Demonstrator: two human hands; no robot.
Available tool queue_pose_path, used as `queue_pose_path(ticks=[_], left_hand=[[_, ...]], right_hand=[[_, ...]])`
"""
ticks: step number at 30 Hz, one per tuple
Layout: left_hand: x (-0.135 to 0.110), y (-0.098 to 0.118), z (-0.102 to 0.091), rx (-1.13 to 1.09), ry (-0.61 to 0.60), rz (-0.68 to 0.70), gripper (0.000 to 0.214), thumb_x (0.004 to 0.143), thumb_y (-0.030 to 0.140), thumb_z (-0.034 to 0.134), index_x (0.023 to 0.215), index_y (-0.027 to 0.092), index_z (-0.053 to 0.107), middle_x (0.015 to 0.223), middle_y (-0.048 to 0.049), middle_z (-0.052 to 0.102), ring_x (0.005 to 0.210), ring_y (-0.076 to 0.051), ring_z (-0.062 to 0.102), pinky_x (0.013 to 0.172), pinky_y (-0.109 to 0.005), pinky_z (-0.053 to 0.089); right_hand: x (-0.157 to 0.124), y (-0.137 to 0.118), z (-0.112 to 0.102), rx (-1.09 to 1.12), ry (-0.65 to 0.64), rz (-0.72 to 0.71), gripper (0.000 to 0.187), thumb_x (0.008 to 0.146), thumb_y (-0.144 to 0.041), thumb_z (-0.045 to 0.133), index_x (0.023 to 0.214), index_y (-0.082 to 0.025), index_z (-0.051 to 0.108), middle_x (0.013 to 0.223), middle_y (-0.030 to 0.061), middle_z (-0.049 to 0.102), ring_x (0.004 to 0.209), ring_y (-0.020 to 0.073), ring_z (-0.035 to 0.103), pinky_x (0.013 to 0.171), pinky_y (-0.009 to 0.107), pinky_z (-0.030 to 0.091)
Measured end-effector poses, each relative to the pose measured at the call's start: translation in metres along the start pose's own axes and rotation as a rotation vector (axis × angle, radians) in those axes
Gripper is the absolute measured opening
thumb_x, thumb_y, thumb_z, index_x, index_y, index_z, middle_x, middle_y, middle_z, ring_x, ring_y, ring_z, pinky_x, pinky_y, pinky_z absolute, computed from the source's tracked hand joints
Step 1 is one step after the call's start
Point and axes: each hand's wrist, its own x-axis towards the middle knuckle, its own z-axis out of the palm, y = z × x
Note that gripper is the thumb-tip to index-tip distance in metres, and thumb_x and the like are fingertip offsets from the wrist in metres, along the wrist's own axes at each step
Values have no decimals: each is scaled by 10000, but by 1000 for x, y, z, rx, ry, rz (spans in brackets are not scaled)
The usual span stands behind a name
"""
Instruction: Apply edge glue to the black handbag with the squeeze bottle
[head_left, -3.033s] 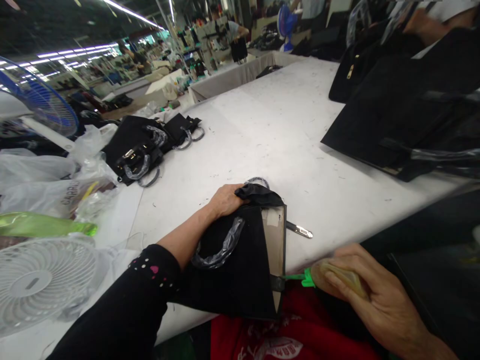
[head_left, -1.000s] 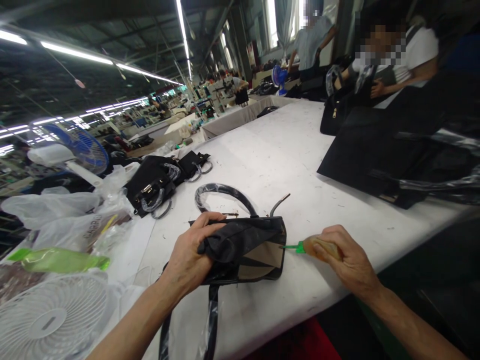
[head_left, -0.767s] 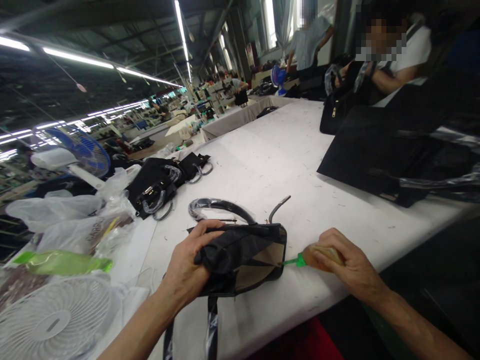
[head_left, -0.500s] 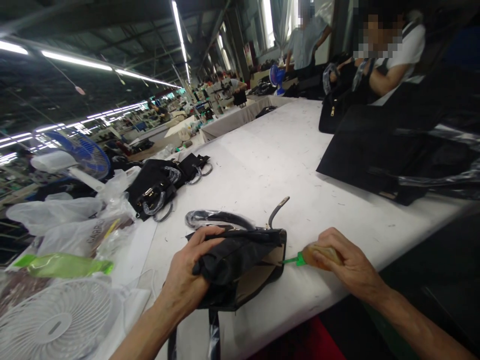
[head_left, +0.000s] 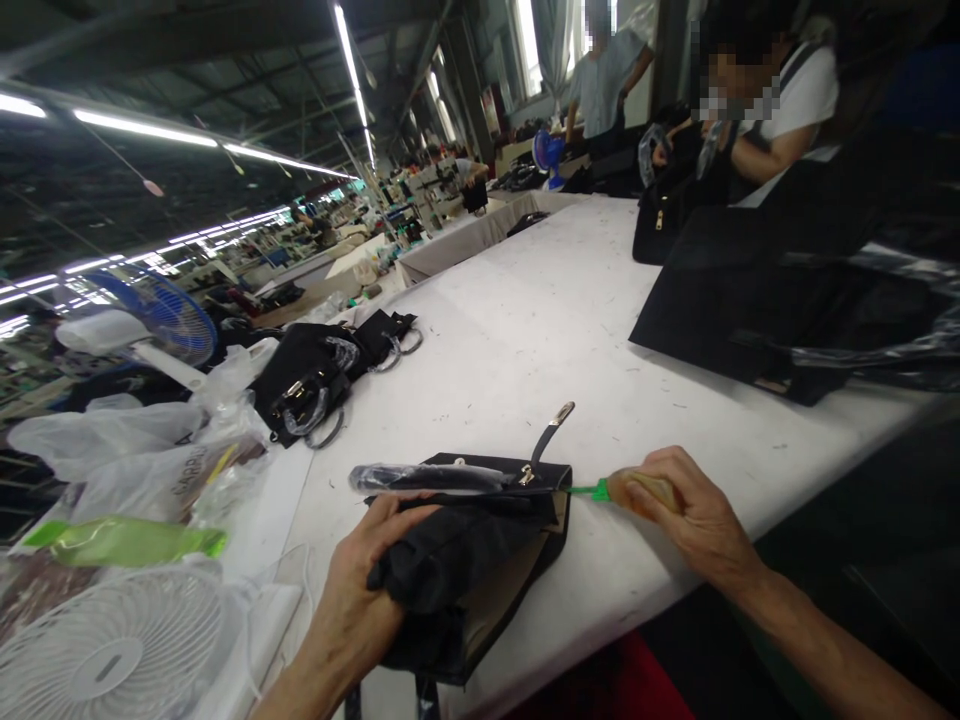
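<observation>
Around bag (head_left: 465,560) and bottle (head_left: 622,487), hands (head_left: 364,580) (head_left: 705,515) curled.

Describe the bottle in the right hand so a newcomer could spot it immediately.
Start at the big white table and find the black bag at its near edge. Just right of the bag, the right hand grips a small amber bottle. Its bright green nozzle, aimed at the bag, sets it apart from the black leatherwork.
</observation>
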Motion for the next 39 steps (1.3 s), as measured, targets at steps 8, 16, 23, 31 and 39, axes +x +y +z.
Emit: queue_pose_path(ticks=[8, 16, 23, 31, 39], left_hand=[[-8, 0, 1, -15, 5, -35, 323, 742, 205, 575, 983, 275, 778, 1116, -36, 697, 992, -213, 699, 824, -252, 594], [-20, -13, 3, -34, 4, -13, 311, 790, 223, 619, 1044, 334, 762, 1183, 1, 696, 1115, -204, 671, 936, -238, 562], [-20, -7, 0, -6, 14, 7, 330, 773, 205, 634, 1036, 355, 765, 1121, 18, 728, 1043, -192, 706, 912, -216, 569], [-21, -10, 1, -6, 26, 3, 309, 779, 230, 649, 1048, 326, 765, 1149, 3, 716, 1082, -176, 687, 953, -189, 533], [-2, 2, -10, 108, -93, 15, 369, 736, 169, 541, 992, 261, 790, 1059, -23, 748, 945, -178, 714, 834, -213, 574]], right_hand=[[-8, -20, -5, 47, -59, 35, 117, 965, -329, 589, 895, -256, 646, 875, 20, 592, 797, 186, 605, 701, 315, 489], [-15, -19, -2, 23, -22, -46, 52, 952, -255, 617, 996, -273, 637, 933, 23, 568, 816, 181, 598, 695, 312, 485], [-16, -23, -4, 31, -101, -52, 53, 960, -246, 607, 1000, -275, 626, 937, 18, 558, 821, 175, 593, 711, 314, 484], [-19, -26, -2, 60, -173, -3, 53, 981, -256, 569, 964, -264, 618, 917, 20, 560, 828, 178, 583, 722, 320, 476], [-25, -43, -3, 143, -15, 52, 57, 971, -257, 592, 916, -258, 607, 903, 3, 550, 820, 160, 567, 709, 286, 441]])
